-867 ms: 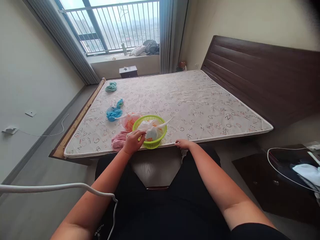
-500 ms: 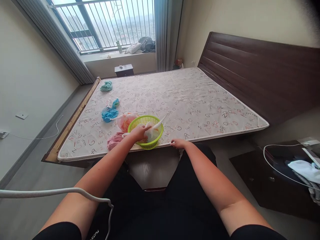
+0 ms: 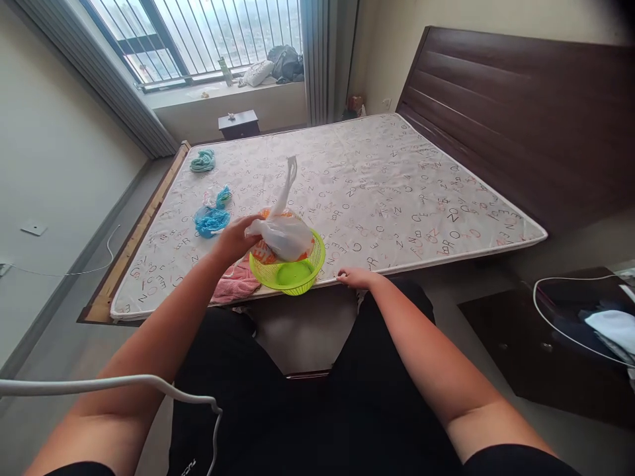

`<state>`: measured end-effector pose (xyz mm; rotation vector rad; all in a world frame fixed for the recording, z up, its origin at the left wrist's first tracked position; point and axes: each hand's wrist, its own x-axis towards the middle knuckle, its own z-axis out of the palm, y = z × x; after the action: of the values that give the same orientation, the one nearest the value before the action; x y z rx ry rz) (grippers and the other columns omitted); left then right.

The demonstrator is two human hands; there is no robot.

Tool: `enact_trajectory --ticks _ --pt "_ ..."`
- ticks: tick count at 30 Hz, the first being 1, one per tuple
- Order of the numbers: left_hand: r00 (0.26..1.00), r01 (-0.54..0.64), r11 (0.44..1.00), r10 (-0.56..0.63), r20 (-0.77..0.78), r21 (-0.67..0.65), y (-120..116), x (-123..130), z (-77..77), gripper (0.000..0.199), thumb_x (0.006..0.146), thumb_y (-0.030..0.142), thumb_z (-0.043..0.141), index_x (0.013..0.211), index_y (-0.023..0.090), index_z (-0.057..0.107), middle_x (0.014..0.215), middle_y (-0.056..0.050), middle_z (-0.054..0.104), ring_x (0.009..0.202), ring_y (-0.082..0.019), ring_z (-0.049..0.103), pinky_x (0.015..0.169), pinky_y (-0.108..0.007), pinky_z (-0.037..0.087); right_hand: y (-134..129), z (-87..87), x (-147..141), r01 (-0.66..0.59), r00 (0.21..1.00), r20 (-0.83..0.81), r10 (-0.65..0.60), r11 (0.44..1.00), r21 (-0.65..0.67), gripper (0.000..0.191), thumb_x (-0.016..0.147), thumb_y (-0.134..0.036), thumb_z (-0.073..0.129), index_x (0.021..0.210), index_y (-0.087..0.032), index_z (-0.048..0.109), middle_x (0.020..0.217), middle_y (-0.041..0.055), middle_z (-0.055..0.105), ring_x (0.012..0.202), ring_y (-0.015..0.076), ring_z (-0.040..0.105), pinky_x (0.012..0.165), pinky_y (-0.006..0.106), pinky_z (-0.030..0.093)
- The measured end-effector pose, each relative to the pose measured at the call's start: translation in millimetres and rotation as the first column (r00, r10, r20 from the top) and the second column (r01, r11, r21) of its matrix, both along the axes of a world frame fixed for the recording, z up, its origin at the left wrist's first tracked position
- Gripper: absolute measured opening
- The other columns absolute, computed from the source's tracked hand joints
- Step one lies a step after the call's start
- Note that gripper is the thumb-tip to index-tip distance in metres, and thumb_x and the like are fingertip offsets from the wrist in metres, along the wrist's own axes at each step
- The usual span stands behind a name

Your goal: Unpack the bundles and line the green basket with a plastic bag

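Plastic bag (image 3: 290, 239): we see it white, crinkled and marked with orange, its long handle end jutting toward the far side; it is held over the lime-green basket (image 3: 296, 274) at the mattress's (image 3: 367, 172) near edge.
Left hand (image 3: 238, 239): closed on the bag's left side.
Right hand (image 3: 354, 277): fingers curled at the mattress edge, right of the basket; we cannot tell whether it grips anything.
Hidden: part of the basket's far rim, behind the bag; we cannot make out the bag's contents.
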<state>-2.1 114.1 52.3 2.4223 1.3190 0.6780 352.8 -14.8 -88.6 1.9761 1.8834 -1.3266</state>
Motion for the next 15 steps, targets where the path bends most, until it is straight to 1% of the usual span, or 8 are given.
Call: enact_trajectory --ticks 2,4,6,7,8,10,13,15 --pt "0.991 -0.099 0.995 0.097 0.091 0.025 0.0 -9.8 13.5 0.05 0.086 0.041 0.07 0.131 0.022 0.066 0.125 -0.004 0.071 0.114 -0.024 0.066 0.101 -0.037 0.052 0.4 0.2 -1.2 0.006 1.0 -0.024 -0.006 1.0 -0.004 0.037 0.103 -0.042 0.051 0.13 -0.02 0.066 0.102 0.009 0.075 0.087 0.0193 0.069 0.078 0.027 0.048" --pt "0.959 -0.226 0.97 0.207 0.195 0.083 2.0 -26.7 25.9 0.052 0.084 0.04 0.073 0.132 0.022 0.064 0.126 -0.004 0.07 0.111 -0.021 0.066 0.097 -0.034 0.054 0.4 -0.3 -2.0 0.006 0.999 -0.04 -0.006 1.0 -0.004 0.037 0.103 -0.043 0.051 0.129 -0.021 0.065 0.105 0.0093 0.075 0.086 0.0189 0.069 0.077 0.027 0.048" --pt "0.907 -0.366 0.918 0.314 0.281 0.155 5.7 -51.4 33.7 0.056 0.081 0.035 0.077 0.134 0.021 0.063 0.127 -0.004 0.07 0.108 -0.019 0.066 0.095 -0.033 0.055 0.3 -1.5 -2.2 0.004 0.999 -0.039 -0.004 1.0 -0.002 0.037 0.103 -0.044 0.051 0.129 -0.021 0.065 0.103 0.0093 0.075 0.086 0.0189 0.069 0.077 0.027 0.048" --pt "0.879 -0.429 0.883 0.361 0.31 0.189 7.9 -66.2 35.0 0.058 0.079 0.033 0.079 0.134 0.019 0.063 0.126 -0.004 0.07 0.107 -0.019 0.066 0.096 -0.033 0.054 0.3 -2.2 -2.2 0.0 0.999 -0.035 0.0 1.0 0.0 0.038 0.103 -0.044 0.051 0.129 -0.021 0.065 0.101 0.0091 0.075 0.086 0.0189 0.069 0.077 0.027 0.048" --pt "0.864 -0.472 0.854 0.399 0.308 0.218 10.4 -82.0 34.1 0.059 0.079 0.03 0.079 0.135 0.018 0.063 0.127 -0.005 0.07 0.106 -0.018 0.066 0.098 -0.034 0.053 0.3 -3.1 -2.0 -0.005 0.999 -0.031 0.005 1.0 0.003 0.038 0.103 -0.044 0.051 0.129 -0.021 0.066 0.1 0.0088 0.075 0.085 0.0189 0.069 0.078 0.027 0.049" --pt "0.836 -0.542 0.795 0.479 0.268 0.272 15.4 -114.9 26.5 0.058 0.077 0.028 0.081 0.132 0.017 0.065 0.126 -0.005 0.07 0.108 -0.019 0.065 0.103 -0.038 0.051 0.4 -5.1 -1.5 -0.011 0.999 -0.03 0.011 1.0 0.004 0.037 0.103 -0.044 0.052 0.129 -0.021 0.066 0.101 0.0086 0.075 0.084 0.0188 0.069 0.079 0.027 0.049" --pt "0.763 -0.646 0.699 0.601 0.238 0.308 23.7 -159.5 5.0 0.058 0.078 0.028 0.08 0.132 0.016 0.064 0.126 -0.006 0.069 0.112 -0.022 0.062 0.106 -0.043 0.048 0.4 -8.1 -0.2 0.002 0.999 -0.046 -0.002 1.0 -0.012 0.038 0.102 -0.044 0.053 0.13 -0.021 0.065 0.107 0.0092 0.075 0.085 0.0185 0.07 0.081 0.026 0.05" --pt "0.717 -0.697 0.665 0.661 0.223 0.27 29.8 -181.6 -11.9 0.058 0.078 0.025 0.078 0.133 0.015 0.063 0.126 -0.007 0.068 0.113 -0.023 0.061 0.109 -0.047 0.046 0.3 -9.4 0.7 0.024 0.998 -0.057 -0.025 0.999 -0.025 0.038 0.103 -0.044 0.052 0.131 -0.021 0.064 0.112 0.0095 0.075 0.086 0.0182 0.07 0.081 0.026 0.05"
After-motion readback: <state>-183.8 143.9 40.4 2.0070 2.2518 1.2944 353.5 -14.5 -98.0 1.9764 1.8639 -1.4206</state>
